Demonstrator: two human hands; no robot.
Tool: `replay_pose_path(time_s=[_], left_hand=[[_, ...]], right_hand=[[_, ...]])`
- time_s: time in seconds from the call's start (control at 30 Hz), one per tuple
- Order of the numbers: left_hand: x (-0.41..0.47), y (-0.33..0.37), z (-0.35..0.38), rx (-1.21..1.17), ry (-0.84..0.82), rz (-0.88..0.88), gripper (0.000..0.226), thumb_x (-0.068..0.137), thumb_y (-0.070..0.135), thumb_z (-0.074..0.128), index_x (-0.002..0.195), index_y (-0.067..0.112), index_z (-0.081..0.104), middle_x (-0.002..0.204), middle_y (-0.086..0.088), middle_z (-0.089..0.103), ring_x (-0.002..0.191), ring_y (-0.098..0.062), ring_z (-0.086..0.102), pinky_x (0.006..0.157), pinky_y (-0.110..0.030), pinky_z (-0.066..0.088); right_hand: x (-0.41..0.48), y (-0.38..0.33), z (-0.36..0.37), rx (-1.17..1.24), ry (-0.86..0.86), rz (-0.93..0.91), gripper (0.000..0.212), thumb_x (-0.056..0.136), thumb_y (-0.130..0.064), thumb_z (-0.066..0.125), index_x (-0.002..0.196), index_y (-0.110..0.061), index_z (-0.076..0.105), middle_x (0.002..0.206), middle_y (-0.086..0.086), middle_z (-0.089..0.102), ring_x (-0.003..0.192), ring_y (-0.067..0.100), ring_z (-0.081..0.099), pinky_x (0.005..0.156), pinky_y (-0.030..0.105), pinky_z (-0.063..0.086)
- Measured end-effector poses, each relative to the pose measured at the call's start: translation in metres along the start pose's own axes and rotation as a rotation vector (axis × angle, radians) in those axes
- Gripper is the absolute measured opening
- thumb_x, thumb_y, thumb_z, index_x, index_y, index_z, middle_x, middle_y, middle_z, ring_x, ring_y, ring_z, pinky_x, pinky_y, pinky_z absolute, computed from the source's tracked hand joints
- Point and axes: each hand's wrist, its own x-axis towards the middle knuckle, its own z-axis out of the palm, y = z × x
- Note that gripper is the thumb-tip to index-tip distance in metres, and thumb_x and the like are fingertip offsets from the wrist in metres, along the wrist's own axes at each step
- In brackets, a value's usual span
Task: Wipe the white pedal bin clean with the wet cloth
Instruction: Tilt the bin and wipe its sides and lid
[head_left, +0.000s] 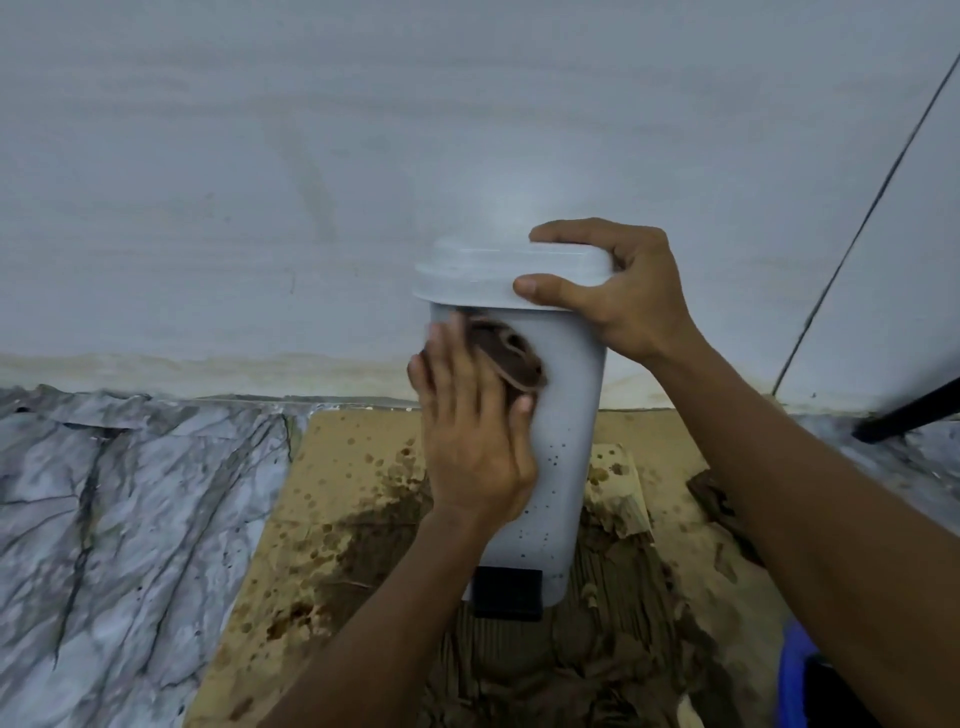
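The white pedal bin stands upright on wet cardboard, its lid shut and its black pedal facing me. Small dark specks dot its lower front. My right hand grips the lid's right edge, thumb on the front rim and fingers over the top. My left hand presses a dark brown wet cloth flat against the upper left of the bin's front; the fingertips look blurred. Part of the cloth is hidden under the palm.
Soaked, stained cardboard covers the floor under the bin. A marble-patterned sheet lies to the left. A white wall rises close behind. A black bar and a thin cable are at right, a blue object at bottom right.
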Motion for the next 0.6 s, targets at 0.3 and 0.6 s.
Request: replay_pose_path(time_s=[0.3, 0.6], left_hand=[[-0.017, -0.041, -0.017, 0.184, -0.229, 0.546, 0.056, 0.104, 0.029, 0.038, 0.154, 0.005, 0.028, 0.16, -0.018, 0.025, 0.153, -0.032, 0.016, 0.125, -0.049, 0.011], [-0.027, -0.034, -0.013, 0.227, -0.342, 0.635, 0.06, 0.106, 0.034, 0.036, 0.156, 0.003, 0.022, 0.162, -0.019, 0.017, 0.153, -0.034, 0.011, 0.125, -0.05, 0.008]], right_hand=[[-0.003, -0.001, 0.007, 0.036, -0.011, 0.027, 0.048, 0.059, -0.041, 0.093, 0.098, -0.019, 0.078, 0.105, -0.009, 0.074, 0.099, 0.004, 0.068, 0.084, 0.019, 0.051], [-0.005, -0.004, 0.001, 0.019, -0.005, 0.043, 0.046, 0.06, -0.041, 0.092, 0.098, -0.019, 0.078, 0.103, -0.007, 0.075, 0.097, 0.003, 0.069, 0.082, 0.018, 0.051]])
